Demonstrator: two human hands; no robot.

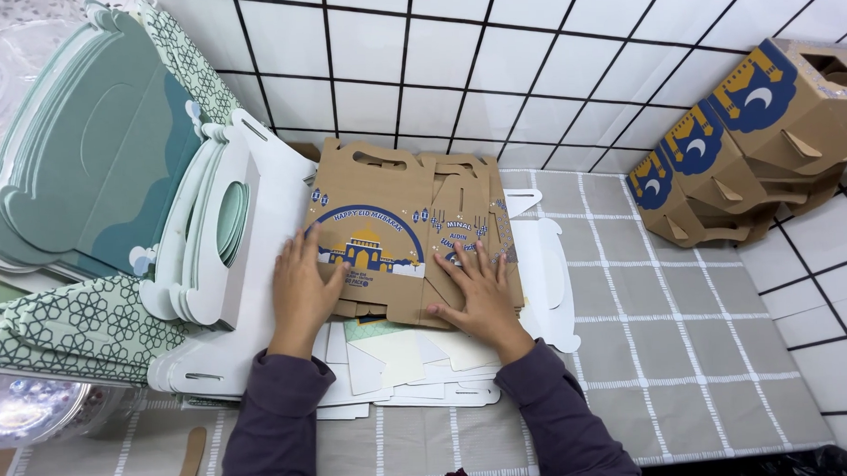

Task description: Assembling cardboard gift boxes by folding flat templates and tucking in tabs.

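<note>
A flat brown cardboard box blank (385, 225) with a blue arch and yellow mosque print lies on top of a pile of similar brown blanks. My left hand (303, 287) rests flat on its left edge, fingers spread. On the blank's right part, my right hand (479, 292) presses down, also flat. Under the brown pile lie white flat cut-outs (537, 262) and loose white pieces (400, 361). Dark purple sleeves cover both forearms.
Stacks of teal and green patterned flat cartons (93, 174) fill the left side. Several assembled brown boxes (748, 133) lean in a row at the right, against the white tiled floor. A grey checked mat (690, 351) lies beneath. A shiny plastic item (26, 411) sits bottom left.
</note>
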